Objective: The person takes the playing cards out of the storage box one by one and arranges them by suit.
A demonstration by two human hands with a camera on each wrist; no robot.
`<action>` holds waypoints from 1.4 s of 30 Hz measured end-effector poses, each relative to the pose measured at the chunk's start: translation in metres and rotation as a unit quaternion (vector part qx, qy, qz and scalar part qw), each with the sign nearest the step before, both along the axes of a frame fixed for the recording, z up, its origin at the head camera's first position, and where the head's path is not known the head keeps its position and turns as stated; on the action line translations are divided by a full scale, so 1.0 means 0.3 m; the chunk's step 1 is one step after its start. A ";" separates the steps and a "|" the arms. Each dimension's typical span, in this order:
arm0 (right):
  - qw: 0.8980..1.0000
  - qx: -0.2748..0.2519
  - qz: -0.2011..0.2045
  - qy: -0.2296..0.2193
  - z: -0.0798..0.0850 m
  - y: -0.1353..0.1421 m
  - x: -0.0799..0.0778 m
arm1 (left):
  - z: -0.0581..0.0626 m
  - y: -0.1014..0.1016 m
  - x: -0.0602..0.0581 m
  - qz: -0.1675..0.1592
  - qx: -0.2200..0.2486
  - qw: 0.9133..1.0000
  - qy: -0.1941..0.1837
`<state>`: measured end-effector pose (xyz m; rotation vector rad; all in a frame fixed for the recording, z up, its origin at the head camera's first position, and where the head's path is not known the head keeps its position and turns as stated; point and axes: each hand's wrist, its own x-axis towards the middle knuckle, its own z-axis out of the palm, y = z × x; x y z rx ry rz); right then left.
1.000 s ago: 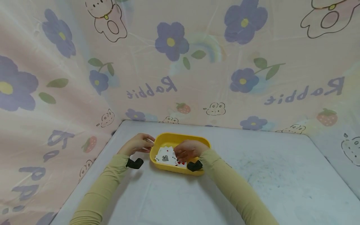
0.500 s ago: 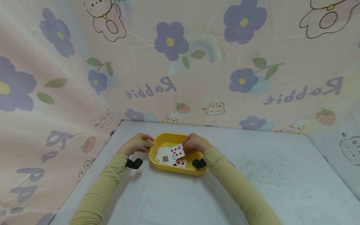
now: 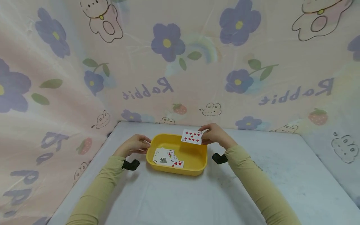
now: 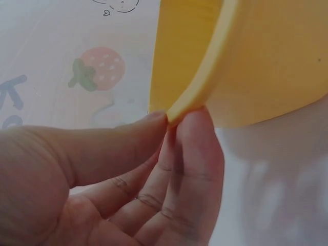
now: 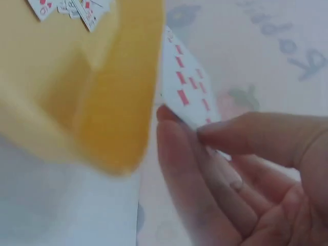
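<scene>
A yellow tray (image 3: 194, 157) with rounded corners stands on the table, and several playing cards (image 3: 164, 157) lie face up in its left half, an ace of spades among them. My left hand (image 3: 134, 146) pinches the tray's left rim; in the left wrist view the thumb (image 4: 123, 141) presses one side of the yellow rim (image 4: 192, 84) and the fingers the other. My right hand (image 3: 215, 135) pinches a playing card (image 3: 192, 137) with red diamonds by its right end, above the tray's back right rim. The right wrist view shows this card (image 5: 187, 82) between thumb and fingers.
The white tabletop (image 3: 267, 168) stretches to the right and in front of the tray. A printed curtain (image 3: 197, 78) with flowers and rabbits closes off the back and the sides. Dark smudges mark the table on the right.
My right hand has lifted the diamond card out of the tray and moved it up and right, over the back right rim. The left hand keeps its pinch on the left rim.
</scene>
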<state>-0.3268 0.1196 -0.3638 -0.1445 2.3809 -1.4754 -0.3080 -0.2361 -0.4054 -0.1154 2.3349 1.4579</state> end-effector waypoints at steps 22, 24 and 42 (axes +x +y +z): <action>0.971 -0.154 -0.153 -0.098 -0.204 0.284 0.003 | 0.002 -0.006 0.017 -0.031 0.007 0.999 0.003; 0.967 -0.168 -0.163 -0.097 -0.223 0.288 0.001 | 0.002 -0.008 0.017 -0.034 0.010 0.999 0.004; 0.954 -0.173 -0.205 -0.135 -0.311 0.251 -0.019 | -0.007 -0.013 0.009 -0.012 0.026 1.000 -0.008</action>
